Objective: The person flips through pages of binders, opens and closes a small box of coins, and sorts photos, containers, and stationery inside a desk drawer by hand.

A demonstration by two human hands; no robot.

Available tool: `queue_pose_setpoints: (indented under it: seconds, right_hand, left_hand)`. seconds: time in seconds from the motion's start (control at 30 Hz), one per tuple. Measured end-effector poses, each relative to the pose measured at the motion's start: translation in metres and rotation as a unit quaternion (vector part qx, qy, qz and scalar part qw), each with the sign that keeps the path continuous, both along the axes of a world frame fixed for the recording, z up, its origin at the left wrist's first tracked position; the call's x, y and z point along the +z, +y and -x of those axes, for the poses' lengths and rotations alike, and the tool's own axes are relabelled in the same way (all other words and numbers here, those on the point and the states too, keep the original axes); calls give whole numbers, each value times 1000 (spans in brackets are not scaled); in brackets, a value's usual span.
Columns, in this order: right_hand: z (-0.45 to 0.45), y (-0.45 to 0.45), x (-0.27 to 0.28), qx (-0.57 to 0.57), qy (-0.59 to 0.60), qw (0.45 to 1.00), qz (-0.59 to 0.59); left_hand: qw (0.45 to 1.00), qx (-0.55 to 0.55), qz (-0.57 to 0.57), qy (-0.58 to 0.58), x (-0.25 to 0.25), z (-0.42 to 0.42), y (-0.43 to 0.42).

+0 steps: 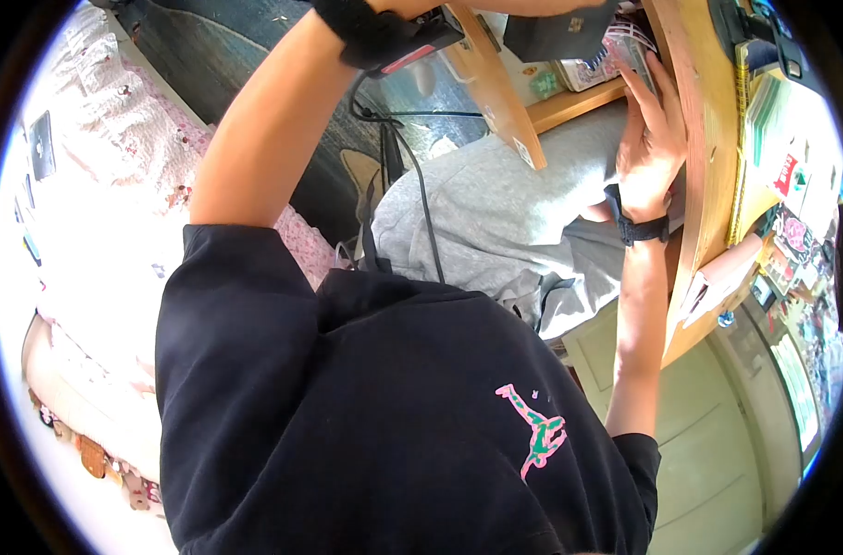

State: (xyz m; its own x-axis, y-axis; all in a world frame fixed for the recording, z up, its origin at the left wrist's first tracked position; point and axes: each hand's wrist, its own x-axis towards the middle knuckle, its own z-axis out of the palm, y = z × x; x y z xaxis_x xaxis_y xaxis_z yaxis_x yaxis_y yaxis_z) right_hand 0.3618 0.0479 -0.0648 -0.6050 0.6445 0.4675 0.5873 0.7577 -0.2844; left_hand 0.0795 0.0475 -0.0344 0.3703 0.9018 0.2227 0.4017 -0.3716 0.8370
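My left hand [523, 6] is cut off by the top edge, with a black band at its wrist. Its visible fingers run along a dark flat box [556, 35], which hangs over a drawer. The grip itself is mostly out of frame. My right hand [651, 148], also with a black wristband, reaches into the open wooden drawer [583, 104], fingers stretched and apart. Its fingertips are beside a clear case with pale edges [625, 46] inside. A dark device with a red strip [423, 54] shows beneath my left wrist.
The wooden desk edge [694, 176] runs along the right, bearing a yellow tape measure [741, 157], papers and a pink item [725, 273]. A black cable [420, 171] crosses my grey-trousered lap [482, 199]. A bed with patterned covers [116, 148] is at left.
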Motion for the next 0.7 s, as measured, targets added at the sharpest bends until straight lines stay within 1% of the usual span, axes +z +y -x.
queue_pose_setpoints:
  seconds: [0.03,0.07,0.13,0.17,0.2,0.23,0.27,0.3,0.37,0.4,0.47,0.5,0.53,0.57,0.6,0.63,0.67,0.7]
  right_hand:
    - [1,-2,-4,-19,27,999,-6]
    - [3,-4,-5,-15,25,1000,-7]
    - [6,-9,-6,-48,48,998,-8]
    - [5,-10,-8,-46,47,998,-9]
    - [4,-10,-10,-54,60,997,18]
    - [3,-10,-11,-63,74,994,46]
    - [4,-10,-10,-63,72,994,44]
    - [3,-10,-9,-59,66,995,42]
    - [1,-11,-6,-58,56,996,37]
    - [2,-13,-5,-61,70,994,59]
    - [-2,-15,-3,-64,89,989,95]
    - [-3,-19,0,-70,65,994,52]
    - [-3,-25,4,-77,39,996,9]
    - [-6,-36,4,-110,32,993,38]
    - [-3,-47,5,-107,23,994,0]
    - [-5,-55,7,-88,7,996,0]
    - [-7,-60,7,-67,-5,998,3]
    - [-7,-58,6,-72,-5,997,2]
  left_hand:
    - [996,-54,44,49,13,3,0]
    - [997,-51,43,47,3,1,2]
    - [987,-150,-52,-4,-24,-7,11]
    - [979,-204,6,-24,-18,-10,14]
    - [979,-203,4,-25,-26,-17,24]
    - [960,-278,14,2,-39,-25,38]
    - [935,-352,24,29,-36,-29,42]
    - [935,-353,22,28,-34,-32,45]
    - [939,-314,36,137,-25,-36,54]
    - [938,-317,33,135,-24,-31,53]
    - [952,-304,39,-4,-27,-17,50]
    - [941,-331,72,5,-42,-20,67]
    - [931,-364,39,6,-60,-23,77]
    - [930,-366,31,-11,-76,-24,82]
    - [930,-367,23,-27,-77,-25,80]
    - [927,-373,17,-31,-76,-27,83]
    - [938,-345,45,10,-54,-25,76]
    - [945,-315,75,52,-37,-20,72]
